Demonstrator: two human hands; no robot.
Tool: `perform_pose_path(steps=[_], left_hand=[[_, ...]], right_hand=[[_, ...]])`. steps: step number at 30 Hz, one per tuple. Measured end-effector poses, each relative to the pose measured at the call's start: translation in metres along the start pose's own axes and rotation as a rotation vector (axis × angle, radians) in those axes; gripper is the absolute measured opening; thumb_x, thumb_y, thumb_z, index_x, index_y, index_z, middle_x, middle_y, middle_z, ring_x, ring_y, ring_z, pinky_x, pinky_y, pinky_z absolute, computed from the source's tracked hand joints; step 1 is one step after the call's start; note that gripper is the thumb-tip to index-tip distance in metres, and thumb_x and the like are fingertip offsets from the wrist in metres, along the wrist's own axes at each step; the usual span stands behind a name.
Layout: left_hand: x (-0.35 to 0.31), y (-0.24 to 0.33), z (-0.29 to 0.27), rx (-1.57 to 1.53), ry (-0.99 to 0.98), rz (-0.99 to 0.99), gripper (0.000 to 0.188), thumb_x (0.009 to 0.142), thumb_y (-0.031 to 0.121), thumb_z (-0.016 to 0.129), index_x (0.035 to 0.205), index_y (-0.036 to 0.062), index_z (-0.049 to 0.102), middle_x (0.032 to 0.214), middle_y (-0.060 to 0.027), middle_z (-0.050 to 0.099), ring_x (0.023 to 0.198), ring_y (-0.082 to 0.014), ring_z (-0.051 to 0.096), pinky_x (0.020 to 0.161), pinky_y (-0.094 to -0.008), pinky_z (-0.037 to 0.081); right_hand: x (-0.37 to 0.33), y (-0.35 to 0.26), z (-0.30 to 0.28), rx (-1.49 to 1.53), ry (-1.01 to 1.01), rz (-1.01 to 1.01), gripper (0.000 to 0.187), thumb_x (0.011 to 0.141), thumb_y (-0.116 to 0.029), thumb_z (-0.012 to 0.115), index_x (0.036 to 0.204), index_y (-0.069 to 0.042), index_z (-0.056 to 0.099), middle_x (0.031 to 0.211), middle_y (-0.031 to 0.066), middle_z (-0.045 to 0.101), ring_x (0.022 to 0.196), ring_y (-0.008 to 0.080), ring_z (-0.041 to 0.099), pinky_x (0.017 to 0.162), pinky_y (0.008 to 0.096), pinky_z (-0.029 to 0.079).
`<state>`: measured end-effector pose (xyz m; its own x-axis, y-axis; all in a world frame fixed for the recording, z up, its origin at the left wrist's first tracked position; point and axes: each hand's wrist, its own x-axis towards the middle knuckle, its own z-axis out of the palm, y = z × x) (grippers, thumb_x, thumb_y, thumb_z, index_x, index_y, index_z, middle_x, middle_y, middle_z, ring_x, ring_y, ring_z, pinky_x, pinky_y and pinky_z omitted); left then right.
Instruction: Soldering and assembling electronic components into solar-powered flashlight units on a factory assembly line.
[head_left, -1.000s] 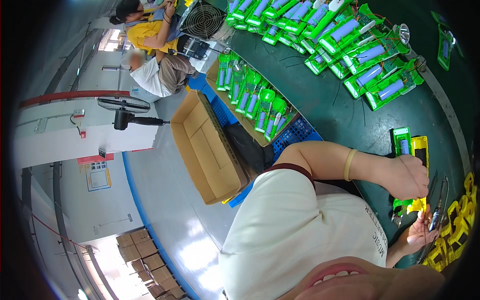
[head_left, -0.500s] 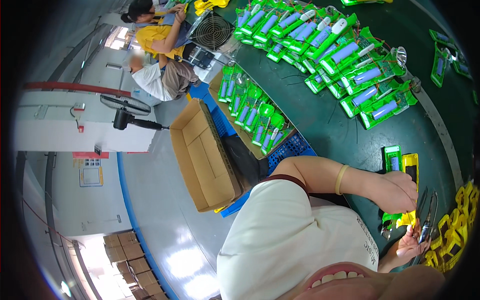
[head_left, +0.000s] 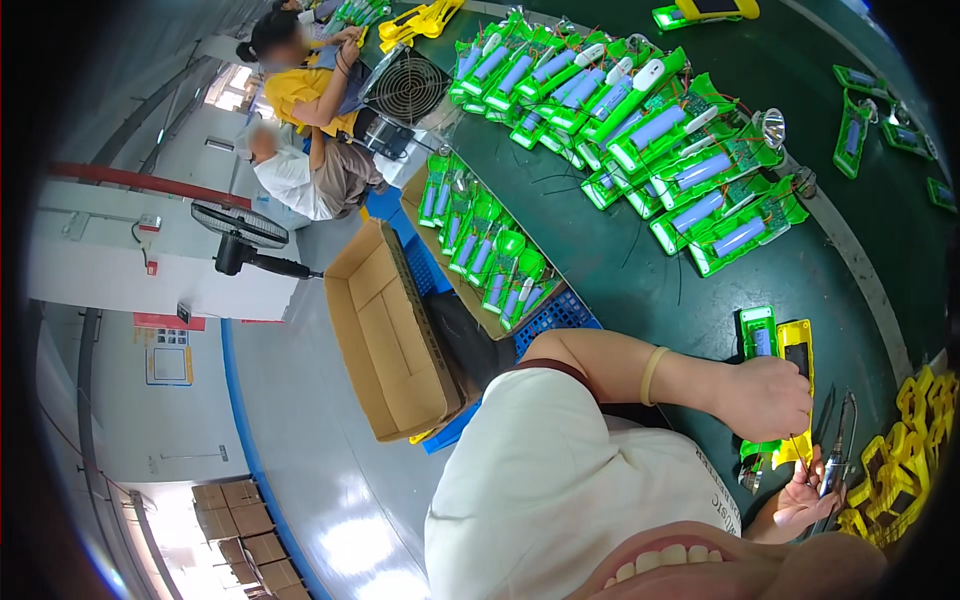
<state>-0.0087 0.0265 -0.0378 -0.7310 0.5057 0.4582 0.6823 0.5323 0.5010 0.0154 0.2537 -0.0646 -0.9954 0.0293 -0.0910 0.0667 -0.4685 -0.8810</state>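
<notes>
My left hand (head_left: 765,398), with a pale band on its wrist, is closed over a yellow casing (head_left: 797,340) and a green casing (head_left: 757,325) with a lilac battery cell. A thin dark wire (head_left: 800,452) comes out below its fingers, whose tips are hidden. Just below, my right hand (head_left: 800,497) is closed around a slim pen-shaped tool (head_left: 842,440) that looks like a soldering iron. A thin dark pointed tool (head_left: 824,412) stands beside it. Near my left wrist, a round shiny lamp head (head_left: 750,473) shows at the green casing's lower end.
Several open green casings (head_left: 640,130) with cells and wires lie on the green table (head_left: 650,290). Yellow casings (head_left: 900,470) are heaped at right. Left of the table stand a box of green casings (head_left: 480,245) and an open carton (head_left: 390,330). Two people sit beyond, near a fan (head_left: 405,85).
The whole view has shifted slightly, with the table and casings now further left. Both hands stay at the same casings, holding much the same pose.
</notes>
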Motion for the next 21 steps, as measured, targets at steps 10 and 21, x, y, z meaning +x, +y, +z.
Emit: perform_pose_path(steps=[10,21], left_hand=[[0.002,0.000,-0.001,-0.012,-0.111,-0.020,0.010,0.070,0.021,0.054,0.067,0.0109,0.052,0.072,-0.0033,0.053,0.075,-0.0204,0.053,0.064,-0.0326,0.041],[0.001,0.002,-0.004,0.016,-0.037,-0.044,0.013,0.068,0.023,0.055,0.062,0.0121,0.054,0.064,-0.0022,0.052,0.070,-0.0213,0.054,0.058,-0.0334,0.043]], right_hand=[[0.004,0.002,-0.003,0.001,-0.017,-0.009,0.043,0.087,-0.036,0.048,0.116,-0.008,0.033,0.094,0.0153,0.050,0.097,0.0320,0.051,0.079,0.0351,0.048],[0.003,0.007,-0.010,-0.003,-0.040,-0.013,0.043,0.087,-0.033,0.050,0.116,-0.006,0.036,0.098,0.0168,0.052,0.099,0.0345,0.050,0.083,0.0371,0.044]])
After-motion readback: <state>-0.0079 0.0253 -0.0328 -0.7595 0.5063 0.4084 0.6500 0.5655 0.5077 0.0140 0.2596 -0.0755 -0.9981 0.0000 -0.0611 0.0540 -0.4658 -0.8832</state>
